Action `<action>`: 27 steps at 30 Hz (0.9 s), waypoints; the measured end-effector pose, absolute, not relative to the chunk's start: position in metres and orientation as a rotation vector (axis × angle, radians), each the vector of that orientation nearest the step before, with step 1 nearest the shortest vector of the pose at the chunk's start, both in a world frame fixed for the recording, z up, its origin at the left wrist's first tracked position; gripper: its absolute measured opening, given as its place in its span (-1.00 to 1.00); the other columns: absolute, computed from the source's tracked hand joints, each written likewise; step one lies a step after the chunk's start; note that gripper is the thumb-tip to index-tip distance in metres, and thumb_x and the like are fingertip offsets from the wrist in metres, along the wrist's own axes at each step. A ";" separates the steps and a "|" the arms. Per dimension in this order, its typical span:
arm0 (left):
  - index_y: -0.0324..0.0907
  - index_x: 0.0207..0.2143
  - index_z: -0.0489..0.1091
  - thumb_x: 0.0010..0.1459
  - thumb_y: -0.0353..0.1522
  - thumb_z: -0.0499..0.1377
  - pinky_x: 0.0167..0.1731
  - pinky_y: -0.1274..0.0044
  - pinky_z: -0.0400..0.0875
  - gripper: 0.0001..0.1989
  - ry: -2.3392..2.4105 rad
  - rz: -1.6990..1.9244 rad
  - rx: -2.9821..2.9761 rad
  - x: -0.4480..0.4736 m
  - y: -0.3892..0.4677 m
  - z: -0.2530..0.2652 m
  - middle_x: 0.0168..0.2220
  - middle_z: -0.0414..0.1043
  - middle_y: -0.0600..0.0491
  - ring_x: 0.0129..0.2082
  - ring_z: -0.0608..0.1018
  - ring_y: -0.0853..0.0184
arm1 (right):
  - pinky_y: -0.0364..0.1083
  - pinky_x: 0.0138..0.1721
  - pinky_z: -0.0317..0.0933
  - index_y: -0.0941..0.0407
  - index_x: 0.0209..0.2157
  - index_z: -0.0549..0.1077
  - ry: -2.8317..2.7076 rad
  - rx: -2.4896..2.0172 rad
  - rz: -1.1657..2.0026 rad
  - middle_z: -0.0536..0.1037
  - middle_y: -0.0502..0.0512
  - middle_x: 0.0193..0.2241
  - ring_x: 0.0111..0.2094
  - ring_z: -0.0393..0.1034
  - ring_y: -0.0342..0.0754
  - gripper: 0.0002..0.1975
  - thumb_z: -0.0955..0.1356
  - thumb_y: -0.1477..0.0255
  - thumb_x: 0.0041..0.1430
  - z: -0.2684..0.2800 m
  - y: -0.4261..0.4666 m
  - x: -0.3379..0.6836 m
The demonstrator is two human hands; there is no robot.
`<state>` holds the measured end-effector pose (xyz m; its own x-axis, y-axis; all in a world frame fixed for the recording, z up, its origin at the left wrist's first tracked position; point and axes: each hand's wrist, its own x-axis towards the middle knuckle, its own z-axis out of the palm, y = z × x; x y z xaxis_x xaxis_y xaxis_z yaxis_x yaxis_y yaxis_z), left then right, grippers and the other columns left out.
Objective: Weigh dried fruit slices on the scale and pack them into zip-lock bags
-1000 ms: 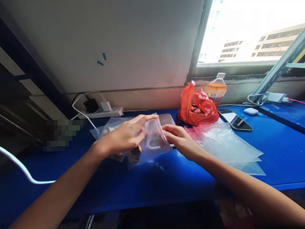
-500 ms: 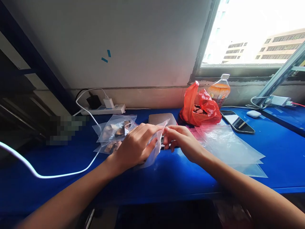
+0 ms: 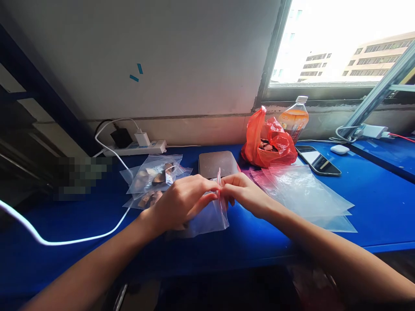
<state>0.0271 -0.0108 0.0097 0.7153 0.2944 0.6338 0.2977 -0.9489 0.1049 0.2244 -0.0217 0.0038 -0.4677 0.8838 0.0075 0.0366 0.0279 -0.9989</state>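
Note:
A clear plastic zip bag (image 3: 209, 218) lies partly under my hands, its open-edge strip turned to the right. My left hand (image 3: 186, 196) pinches that edge between thumb and fingers. From the other side my right hand (image 3: 244, 192) pinches the same edge, fingertips close to those of the left. Something brownish shows in the bag beneath my left hand, mostly hidden. Just behind the hands sits a flat scale with a grey-brown top plate (image 3: 218, 163). To the left lie filled clear bags (image 3: 151, 175) with brown and pale chunks inside.
A red plastic bag (image 3: 269, 147) holding dark reddish pieces stands at the back right, before an orange drink bottle (image 3: 295, 119). Flat clear bags (image 3: 304, 190), a phone (image 3: 319, 160) and a white earbud case (image 3: 339, 149) lie right. A white cable (image 3: 81, 240) crosses the left, near a power strip (image 3: 139, 149).
Both hands have come closer together at the bag's edge, and that edge now stands more upright. More of the bag's lower corner shows. The view has shifted slightly.

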 end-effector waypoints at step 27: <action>-0.15 -0.35 0.40 0.21 -0.44 0.14 -0.52 0.56 0.23 -0.92 -0.477 -0.566 -3.141 0.017 -0.013 0.018 -0.50 0.42 0.15 -0.55 0.43 0.43 | -0.21 -0.48 0.11 0.17 -0.58 0.37 -2.080 -0.986 1.485 0.46 -0.01 -0.62 -0.54 0.32 -0.18 -0.80 0.24 0.46 0.08 -0.007 -0.028 0.219</action>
<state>0.0174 -0.0130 0.0176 0.8950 0.3022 0.3282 0.2722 -0.9527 0.1351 0.2190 -0.0279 -0.0070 -0.6716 0.7369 -0.0775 0.3126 0.1870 -0.9313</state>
